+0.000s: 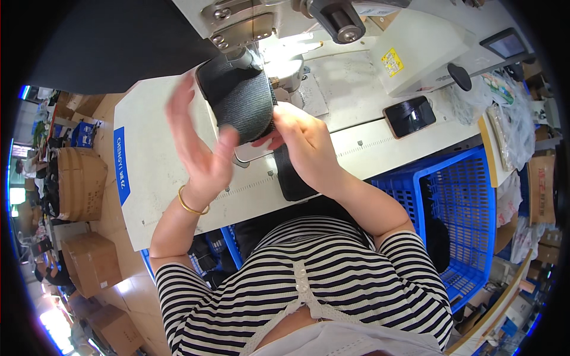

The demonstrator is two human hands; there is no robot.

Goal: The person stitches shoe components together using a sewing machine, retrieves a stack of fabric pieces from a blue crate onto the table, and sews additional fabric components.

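Note:
A black, ribbed fabric piece [243, 104] with a rounded edge is under the sewing machine's head [243, 35], at the presser foot. My right hand [306, 142] pinches its right edge, fingers closed and partly hidden behind it. To the left of the piece is my left hand [202, 142], its fingers stretched out and apart and smeared by motion. The left thumb overlaps the piece's lower left edge; whether it touches I cannot tell. Another black piece [292, 178] lies below my right hand, over the table's front edge.
A dark phone [409, 117] lies on the white table [160, 178] to the right. Below it stands a blue plastic crate [463, 219] with black material inside. Clear plastic bags [504, 118] sit at the far right. Cardboard boxes [92, 264] stand on the floor at left.

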